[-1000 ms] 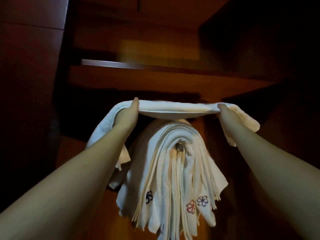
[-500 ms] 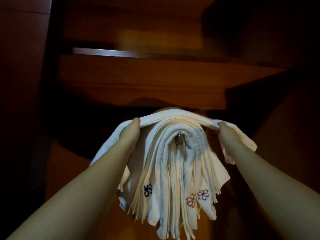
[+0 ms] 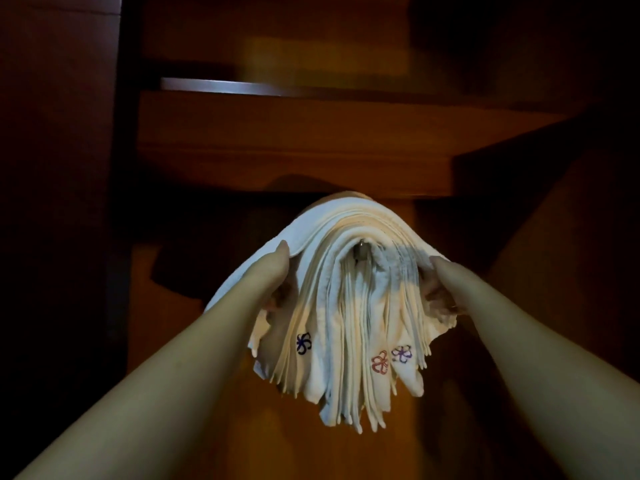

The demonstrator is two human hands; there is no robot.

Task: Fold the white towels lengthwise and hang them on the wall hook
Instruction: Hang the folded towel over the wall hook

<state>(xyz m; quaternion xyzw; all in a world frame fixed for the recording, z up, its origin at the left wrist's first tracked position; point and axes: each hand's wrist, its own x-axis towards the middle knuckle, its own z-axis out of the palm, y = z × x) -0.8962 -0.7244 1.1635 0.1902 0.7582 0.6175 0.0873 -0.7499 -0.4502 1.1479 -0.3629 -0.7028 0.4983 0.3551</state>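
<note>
Towels (image 3: pixel 349 306), white and folded, hang stacked over a metal wall hook (image 3: pixel 362 253) below a wooden shelf (image 3: pixel 294 140); embroidered flowers mark three ends. Left hand (image 3: pixel 277 271) and right hand (image 3: pixel 441 289) each grip the topmost towel (image 3: pixel 311 226), draped across the stack.

The wall hook (image 3: pixel 361 252) shows only as a small metal tip; the hanging towels (image 3: pixel 346 323) cover the rest. Towel folds hide the fingers of the left hand (image 3: pixel 277 271) and right hand (image 3: pixel 441 284).
</note>
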